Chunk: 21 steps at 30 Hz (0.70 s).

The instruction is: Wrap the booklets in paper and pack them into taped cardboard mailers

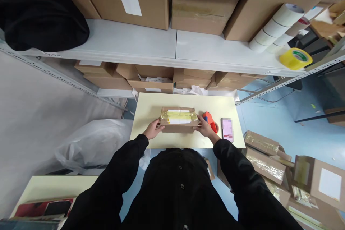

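Note:
A small cardboard box [178, 128] sits on the pale yellow table [151, 102], closed with clear yellowish tape over a white label on its top. At its left end, my left hand [153, 128] grips the side, thumb toward the front. My right hand [204, 127] holds the opposite end the same way, its fingers partly hidden behind the box. Close beside the right hand lies an orange-red tape dispenser [210, 120] with a blue part. Farther right a phone [227, 129] with a lit pinkish screen rests on the table.
Behind the table a grey shelf [134, 45] carries large cartons, label rolls [272, 30] and a yellow tape roll [295, 58]. Taped parcels [265, 163] are piled on the floor at right. A clear plastic bag [91, 143] lies at left, near another table [54, 185].

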Tool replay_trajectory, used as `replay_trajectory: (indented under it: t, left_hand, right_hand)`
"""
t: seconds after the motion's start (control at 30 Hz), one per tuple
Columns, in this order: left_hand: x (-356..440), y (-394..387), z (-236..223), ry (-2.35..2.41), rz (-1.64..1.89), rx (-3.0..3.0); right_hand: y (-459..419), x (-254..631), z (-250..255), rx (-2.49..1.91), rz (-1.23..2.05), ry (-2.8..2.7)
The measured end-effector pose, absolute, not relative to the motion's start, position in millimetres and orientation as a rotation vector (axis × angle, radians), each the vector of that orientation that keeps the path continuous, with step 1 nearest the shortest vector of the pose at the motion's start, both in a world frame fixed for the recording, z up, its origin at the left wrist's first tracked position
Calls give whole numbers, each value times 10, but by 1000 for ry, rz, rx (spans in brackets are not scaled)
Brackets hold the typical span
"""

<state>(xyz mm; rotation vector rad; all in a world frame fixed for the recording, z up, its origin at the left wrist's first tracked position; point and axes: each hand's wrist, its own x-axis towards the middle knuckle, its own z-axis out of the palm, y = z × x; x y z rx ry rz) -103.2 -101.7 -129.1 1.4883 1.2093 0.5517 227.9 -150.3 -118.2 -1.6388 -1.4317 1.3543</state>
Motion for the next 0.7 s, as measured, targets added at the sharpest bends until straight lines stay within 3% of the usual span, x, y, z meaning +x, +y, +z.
replay_trajectory:
  t: [0.2, 0.43, 0.6, 0.7]
  left_hand:
    - [-1037, -777, -1090, 1410, 488, 1572]
    - [-914, -649, -1360, 1552, 455, 1250]
    - [-918, -570, -1478, 1567, 343, 1252]
    - [-932, -526, -1414, 1680, 231, 1393]
  right_hand:
    - [-1266, 2251, -1067, -1750, 1366, -1405]
    - [-1060, 2112, -1244, -2053, 1349, -1280]
    - [-1064, 2028, -1378, -1991, 1334, -1234]
    - [-1232, 2073, -1406, -1964, 1151, -1335]
